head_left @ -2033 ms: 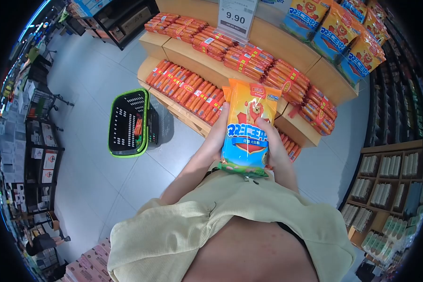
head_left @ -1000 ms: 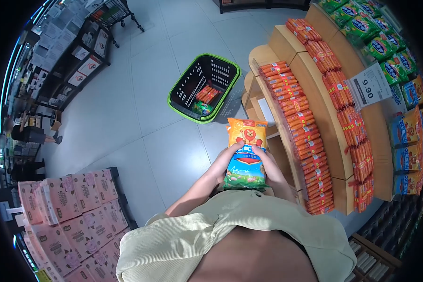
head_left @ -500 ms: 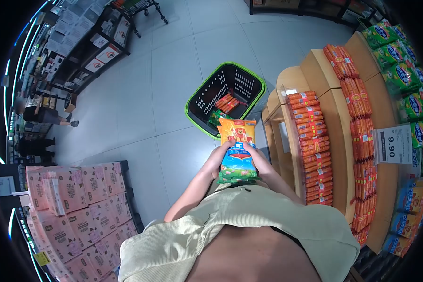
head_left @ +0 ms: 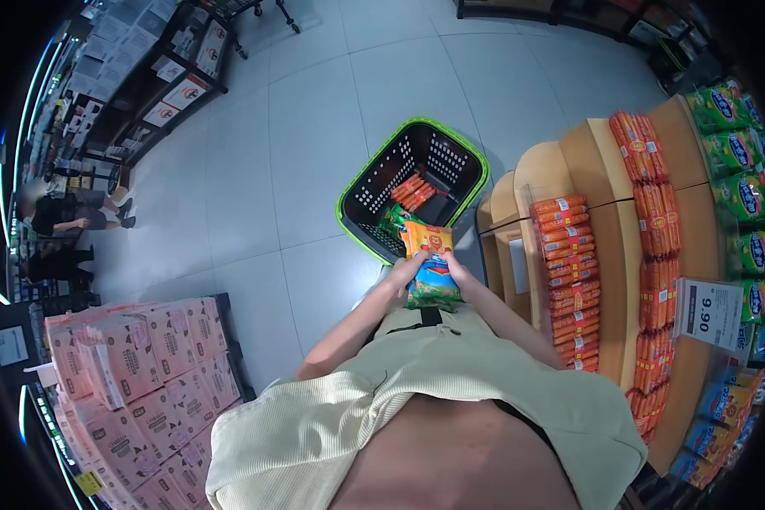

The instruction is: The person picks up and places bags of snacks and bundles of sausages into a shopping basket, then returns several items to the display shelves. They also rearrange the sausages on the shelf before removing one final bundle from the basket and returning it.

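Note:
Both my hands grip an orange, blue and green snack bag (head_left: 434,274) by its sides, held low in front of my body. My left hand (head_left: 408,269) closes on its left side, my right hand (head_left: 459,270) on its right. Beyond the bag a black shopping basket (head_left: 346,183) with a bright green rim stands on the floor, and the bag's top overlaps its near corner in view. Inside the basket lie a red pack of sausages (head_left: 413,193) and a green package (head_left: 393,218), the latter partly hidden.
At right, stepped wooden shelves (head_left: 608,229) hold red sausage packs (head_left: 574,280), green bags (head_left: 739,198) and a price sign (head_left: 711,311). Stacked pink cartons (head_left: 144,374) stand at left. A person (head_left: 68,208) is farther off at left, and a cart wheel (head_left: 294,27) shows at top.
The bag and both hands have moved slightly lower and nearer my body, and the bag looks more tilted away. The basket and shelves have shifted a little in view.

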Motion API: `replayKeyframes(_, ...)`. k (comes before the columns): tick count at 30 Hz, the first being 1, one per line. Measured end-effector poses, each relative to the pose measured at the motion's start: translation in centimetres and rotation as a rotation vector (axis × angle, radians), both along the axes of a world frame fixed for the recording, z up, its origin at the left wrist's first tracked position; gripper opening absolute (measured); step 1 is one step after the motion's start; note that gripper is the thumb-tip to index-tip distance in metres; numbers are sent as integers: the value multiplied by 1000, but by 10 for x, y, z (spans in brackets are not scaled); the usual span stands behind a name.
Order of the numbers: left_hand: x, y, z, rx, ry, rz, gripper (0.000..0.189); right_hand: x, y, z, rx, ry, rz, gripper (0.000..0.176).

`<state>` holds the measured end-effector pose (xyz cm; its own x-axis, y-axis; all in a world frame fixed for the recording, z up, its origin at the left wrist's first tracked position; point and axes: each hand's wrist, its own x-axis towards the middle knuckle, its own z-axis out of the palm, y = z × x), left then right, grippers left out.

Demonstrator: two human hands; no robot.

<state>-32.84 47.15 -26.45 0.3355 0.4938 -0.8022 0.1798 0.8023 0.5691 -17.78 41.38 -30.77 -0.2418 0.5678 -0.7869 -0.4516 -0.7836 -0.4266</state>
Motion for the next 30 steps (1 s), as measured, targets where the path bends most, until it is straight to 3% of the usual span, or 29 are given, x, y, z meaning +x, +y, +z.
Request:
replayKeyframes(2, -10, 23, -6, -104, 1, -85, 57, -9, 9, -10, 97, 64, -51, 57)
replayKeyframes(8, -54, 75, -43, -347, -253, -161, 52, -62, 46, -8, -87, -107, -191, 60)
replayKeyframes(13, -89, 90, -72, -519, -227, -171, 49, -100, 58, -28, -201, -283, -102, 75)
replayKeyframes(16, -99, 96, -89, -511, -236, -193, 55, -113, 56, -64, -174, -334, -128, 80)
replayKeyframes(20, -105, 96, -95, -569, -199, -147, 54, -122, 63, -54, -179, -469, -133, 77)
replayKeyframes(30, -103, 71, -121, -548, -239, -106, 54, -113, 43, -74, -100, -387, -122, 71)
